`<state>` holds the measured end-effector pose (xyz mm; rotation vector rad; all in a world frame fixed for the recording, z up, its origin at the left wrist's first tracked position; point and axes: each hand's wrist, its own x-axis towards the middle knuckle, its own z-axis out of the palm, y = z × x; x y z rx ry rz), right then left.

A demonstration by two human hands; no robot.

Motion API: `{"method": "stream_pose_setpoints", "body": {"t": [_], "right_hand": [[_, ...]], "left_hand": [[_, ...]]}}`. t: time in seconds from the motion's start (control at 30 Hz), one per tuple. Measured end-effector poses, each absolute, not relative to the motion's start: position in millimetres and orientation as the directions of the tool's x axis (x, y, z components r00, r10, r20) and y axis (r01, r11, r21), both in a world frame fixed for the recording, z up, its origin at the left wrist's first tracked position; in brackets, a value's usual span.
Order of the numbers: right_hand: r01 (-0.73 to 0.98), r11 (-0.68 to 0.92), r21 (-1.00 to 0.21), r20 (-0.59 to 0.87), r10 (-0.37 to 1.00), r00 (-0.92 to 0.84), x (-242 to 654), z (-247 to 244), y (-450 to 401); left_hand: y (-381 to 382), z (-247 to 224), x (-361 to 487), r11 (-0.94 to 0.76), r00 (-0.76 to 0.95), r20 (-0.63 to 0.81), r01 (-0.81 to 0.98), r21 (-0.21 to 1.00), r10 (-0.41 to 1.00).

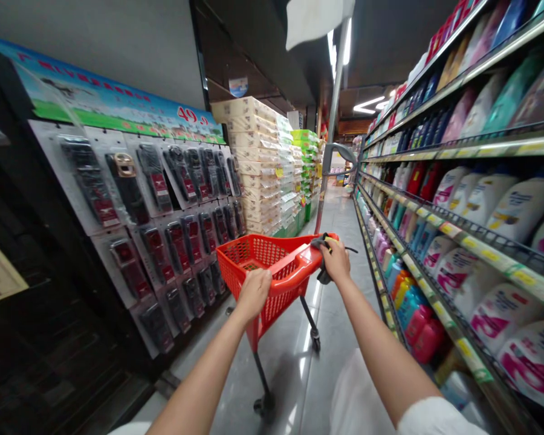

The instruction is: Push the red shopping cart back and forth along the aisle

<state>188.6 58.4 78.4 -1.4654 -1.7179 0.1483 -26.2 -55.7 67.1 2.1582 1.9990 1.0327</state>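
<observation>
Evidently the red shopping cart (pixel 278 309) is being held for pushing: the left hand (pixel 254 293) closes over the left end of its handle (pixel 295 266), and the right hand (pixel 336 261) curls round the right end, bunching a dark, soft-looking item (pixel 325 276) against it; how tightly, I cannot tell. Any steering calls for even pressure from both palms, that item kept pinned. The cart stands in the aisle, its wheels on the glossy grey tiled floor (pixel 285 368). Its basket is lattice-sided plastic, flaring to a rounded rim, on slim dark legs; the handle looks smooth and shiny. Beyond its left rim, belts (pixel 156 252) hang coiled in clear packaging, near soft, film-wrapped packs (pixel 255 172) stacked squarely. Curved, glossy bottles (pixel 508 317) line the wire-fronted shelves at right.
</observation>
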Motion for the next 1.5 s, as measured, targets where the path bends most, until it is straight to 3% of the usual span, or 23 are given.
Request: {"method": "stream_pose_setpoints", "body": {"t": [0.07,0.27,0.43,0.5,0.7,0.87,1.03,1.17,1.3,1.5], "right_hand": [[0.752,0.302,-0.586,0.522,0.851,0.065,180.7,73.5,50.3],[0.623,0.559,-0.547,0.627,0.767,-0.138,161.8,56.1,23.1],[0.603,0.430,-0.672,0.548,0.836,0.014,169.9,69.9,49.3],[0.666,0.413,-0.622,0.552,0.834,-0.002,166.3,74.2,43.7],[0.785,0.541,-0.303,0.542,0.775,-0.325,156.7,89.4,15.7],[0.876,0.419,-0.239,0.424,0.857,-0.294,174.0,113.8,72.7],[0.918,0.346,-0.196,0.347,0.900,-0.265,180.1,118.5,106.4],[0.824,0.557,-0.103,0.439,0.769,-0.464,169.7,111.6,85.2],[0.688,0.714,-0.131,0.453,0.660,-0.599,171.2,109.8,80.7],[0.887,0.401,-0.229,0.353,0.884,-0.308,182.6,118.0,111.5]], "left_hand": [[-52.9,67.4,-18.8,-0.150,-0.050,0.428,0.895,0.420,0.902],[-52.4,72.0,-8.0,-0.084,-0.085,0.394,0.917,0.391,0.915],[-52.4,74.7,-1.3,-0.037,-0.140,0.364,0.898,0.438,0.921],[-52.0,74.8,0.2,-0.026,-0.157,0.355,0.887,0.462,0.922],[-55.9,73.2,-9.7,-0.066,-0.143,0.338,0.841,0.537,0.930],[-63.2,68.3,-21.6,-0.127,-0.097,0.344,0.809,0.574,0.934],[-62.6,64.8,-22.5,-0.156,-0.073,0.390,0.838,0.524,0.918],[-61.0,65.0,-21.6,-0.138,-0.092,0.406,0.854,0.501,0.909],[-65.0,65.9,-22.3,-0.138,-0.090,0.387,0.842,0.521,0.918],[-69.2,64.9,-14.9,-0.126,-0.099,0.372,0.836,0.534,0.923]]}}
